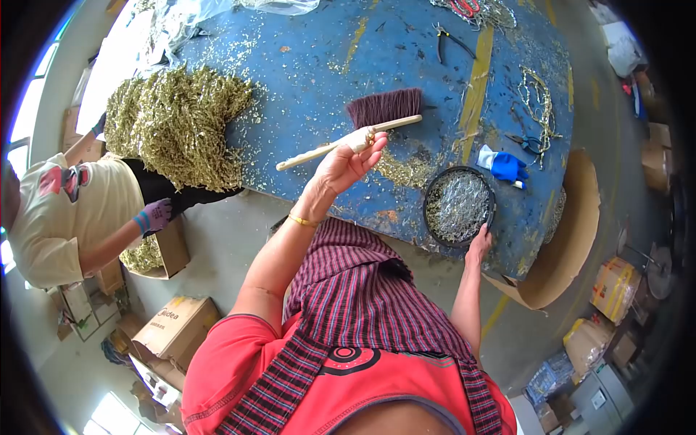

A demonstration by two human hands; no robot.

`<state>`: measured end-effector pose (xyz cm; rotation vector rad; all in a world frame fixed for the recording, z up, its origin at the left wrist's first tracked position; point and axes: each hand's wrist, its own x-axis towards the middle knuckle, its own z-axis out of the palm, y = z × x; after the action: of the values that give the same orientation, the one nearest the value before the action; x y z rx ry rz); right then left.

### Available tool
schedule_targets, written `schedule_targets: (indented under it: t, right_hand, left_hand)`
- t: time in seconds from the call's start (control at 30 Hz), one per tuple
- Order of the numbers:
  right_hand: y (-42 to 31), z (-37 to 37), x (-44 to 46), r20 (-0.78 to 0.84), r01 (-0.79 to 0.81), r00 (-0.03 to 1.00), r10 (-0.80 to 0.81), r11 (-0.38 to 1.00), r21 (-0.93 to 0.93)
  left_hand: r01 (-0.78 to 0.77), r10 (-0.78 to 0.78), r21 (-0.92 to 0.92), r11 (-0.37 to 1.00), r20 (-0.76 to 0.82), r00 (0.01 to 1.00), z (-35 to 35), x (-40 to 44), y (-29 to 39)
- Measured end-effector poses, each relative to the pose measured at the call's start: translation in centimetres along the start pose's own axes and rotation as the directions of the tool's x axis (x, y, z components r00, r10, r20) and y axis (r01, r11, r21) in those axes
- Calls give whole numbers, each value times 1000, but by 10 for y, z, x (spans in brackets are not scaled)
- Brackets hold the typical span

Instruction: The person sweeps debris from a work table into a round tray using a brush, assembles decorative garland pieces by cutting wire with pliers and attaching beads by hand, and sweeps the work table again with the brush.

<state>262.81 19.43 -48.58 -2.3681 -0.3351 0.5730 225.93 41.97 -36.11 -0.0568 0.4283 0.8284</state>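
Note:
My left hand [349, 163] is closed round the pale wooden handle of a hand brush [384, 109], palm partly turned up, with a ring on one finger. The brush's dark brown bristles point toward the far side of the blue table. My right hand [479, 243] grips the near right rim of a round black-rimmed pan [428, 214] at the table's front edge. Silver and gold tinsel scraps [458, 205] fill the pan. Between brush and pan lies a scattered patch of gold scraps [404, 171].
On the blue table [304, 80] lie a gold tinsel heap [181, 123], blue-and-white gloves [504, 165], black pliers [444, 43], more pliers [525, 142] and a chain-like strand [538, 101]. A gloved co-worker [65, 210] stands at left. Cardboard boxes [174, 326] sit on the floor.

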Motion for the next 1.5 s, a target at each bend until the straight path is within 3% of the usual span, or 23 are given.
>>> schedule_targets:
  t: [0.13,0.17,0.23,0.3,0.33,0.4,0.5,0.53,0.63,0.7,0.77,0.83,0.9,1.37,1.5]
  right_hand:
    - [17,-11,25,78,16,997,6,958,-288]
    - [4,-13,15,-45,125,988,-145,945,-303]
    - [-36,-11,-11,-269,327,858,-438,869,-372]
    - [-97,5,-41,-17,329,942,-334,918,221]
    - [-158,7,-82,218,118,957,-194,941,318]
    - [-210,44,-126,607,-295,774,-183,743,600]
    - [-251,95,-158,918,-787,339,-207,471,397]
    - [-263,107,-165,923,-850,271,-273,383,363]
    - [-276,126,-156,875,-792,182,-448,461,400]
    - [-285,127,-153,884,-826,185,-430,419,377]
    - [-296,125,-151,897,-858,169,-409,388,338]
    - [-305,125,-148,881,-866,148,-450,370,335]
    - [-315,125,-147,874,-871,134,-467,365,328]
    - [-328,157,-165,840,-836,233,-491,339,430]
    - [-329,174,-180,812,-798,305,-497,332,503]
  left_hand:
    - [-8,8,-9,1000,-13,1000,0,2,11]
    - [-4,4,-12,1000,-14,1000,1,3,14]
    - [-5,5,3,1000,12,1000,2,7,20]
    - [0,-3,41,999,58,998,2,8,26]
    - [-61,57,201,978,26,998,6,9,26]
    - [-162,185,502,849,3,983,23,5,24]
    - [-370,277,871,323,287,917,38,3,20]
    - [-240,269,945,224,177,947,57,-8,19]
    - [-379,219,922,-83,388,895,69,-13,26]
    - [-515,452,819,255,370,812,72,-16,25]
    - [-523,675,810,265,232,701,61,-12,33]
    - [-480,692,728,489,10,721,53,-19,35]
    - [-401,654,697,595,-129,745,49,-28,33]
    - [-453,623,749,484,69,779,31,1,28]
    - [-341,593,927,159,186,783,19,13,43]
